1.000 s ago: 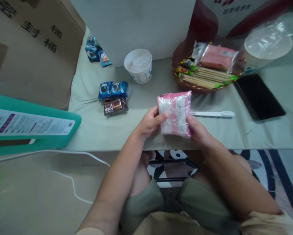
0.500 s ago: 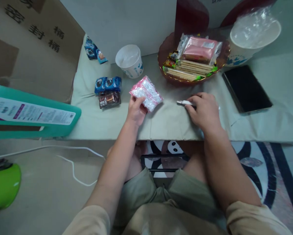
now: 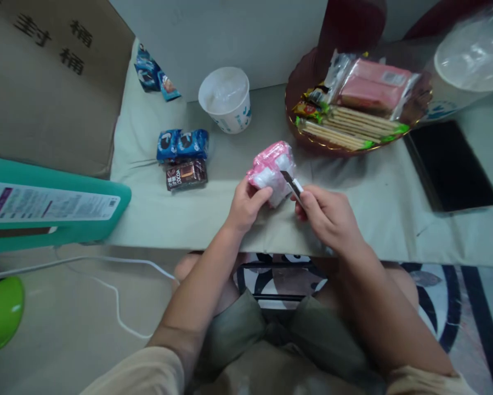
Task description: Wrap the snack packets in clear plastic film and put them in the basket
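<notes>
My left hand (image 3: 248, 204) grips a pink and white plastic-wrapped packet (image 3: 274, 163) by its lower left side, thumb on the face of it. In my right hand (image 3: 326, 214) is a white utility knife (image 3: 296, 186), its dark blade out and pointing up and left. The blade tip lies over the packet's right part; whether it touches the wrap I cannot tell. To the left lie two blue snack packets (image 3: 183, 145) and a brown cocoa packet (image 3: 186, 174) against them.
A glass bowl (image 3: 292, 118) of wrapped snacks stands behind my right hand, beside a dark tablet-like device (image 3: 452, 164). Further back are a paper cup (image 3: 226, 101) and a plastic-lined tub (image 3: 455, 82). A green jug (image 3: 117, 200) and cardboard box (image 3: 65, 104) bound the left.
My right hand has lifted the knife from the table and brought its blade left to the packet. My left hand has turned the packet and tilted it up. The view has shifted slightly.
</notes>
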{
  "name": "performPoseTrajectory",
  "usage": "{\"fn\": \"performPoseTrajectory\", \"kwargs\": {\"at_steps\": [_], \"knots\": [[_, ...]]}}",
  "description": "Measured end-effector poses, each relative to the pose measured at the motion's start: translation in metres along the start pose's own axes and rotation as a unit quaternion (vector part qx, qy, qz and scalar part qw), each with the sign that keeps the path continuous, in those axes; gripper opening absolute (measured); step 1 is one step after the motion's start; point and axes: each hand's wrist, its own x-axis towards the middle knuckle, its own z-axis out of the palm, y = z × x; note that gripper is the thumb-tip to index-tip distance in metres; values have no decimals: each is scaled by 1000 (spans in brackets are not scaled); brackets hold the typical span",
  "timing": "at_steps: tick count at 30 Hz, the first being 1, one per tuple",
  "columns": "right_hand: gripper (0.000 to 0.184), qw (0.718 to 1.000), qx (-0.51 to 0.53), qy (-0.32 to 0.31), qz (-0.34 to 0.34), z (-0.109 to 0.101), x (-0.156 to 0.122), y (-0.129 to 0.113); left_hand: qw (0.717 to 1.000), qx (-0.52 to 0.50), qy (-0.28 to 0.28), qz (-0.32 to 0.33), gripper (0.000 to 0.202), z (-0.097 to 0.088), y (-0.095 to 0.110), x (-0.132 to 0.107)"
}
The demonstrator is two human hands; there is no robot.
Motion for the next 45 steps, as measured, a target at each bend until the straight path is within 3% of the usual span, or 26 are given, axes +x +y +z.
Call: {"fn": "performPoseTrajectory", "kwargs": {"at_steps": [4, 9, 12, 14, 17, 20, 24, 26, 29, 31, 33, 36, 40, 45], "knots": [[38, 996, -81, 41, -27, 2, 4, -6, 999, -36, -27, -13, 41, 4, -2, 2], [37, 989, -146, -6, -9, 0, 1, -3, 989, -136, 61, -7, 39, 6, 26, 6], [34, 986, -162, -28, 5, -9, -2, 5, 985, -140, 92, 29, 40, 0, 44, 7], [30, 982, -186, -6, 7, -16, -2, 13, 984, -125, 118, 45, 40, -4, 46, 7], [29, 968, -244, 54, 20, -26, -2, 26, 986, -73, 152, 13, 46, -7, 36, 5], [27, 947, -306, 86, 52, -32, -4, 31, 990, 38, 135, -6, 54, -11, 27, 2], [28, 917, -355, 155, 97, -34, -7, 23, 954, 221, 158, 127, 50, -25, 36, 2], [32, 927, -337, 147, 76, -29, -6, 16, 939, 282, 113, 163, 48, -28, 44, 3], [36, 956, -282, 84, -2, -16, -3, 8, 920, 366, -25, 137, 49, -22, 49, 2], [38, 967, -244, 46, -49, -6, -2, 4, 910, 391, -55, 123, 41, -17, 50, 1], [40, 975, -209, 19, -79, 2, -2, 3, 921, 371, -38, 112, 22, -14, 49, 1], [48, 980, -172, -5, -101, 7, -1, 4, 964, 253, 27, 72, 6, -18, 48, 4], [51, 980, -173, -17, -99, 4, 0, 7, 991, 77, 105, 29, 15, -27, 50, 10], [26, 974, -210, -9, -89, 1, 2, 11, 990, 43, 137, 17, 26, -35, 53, 16]]}}
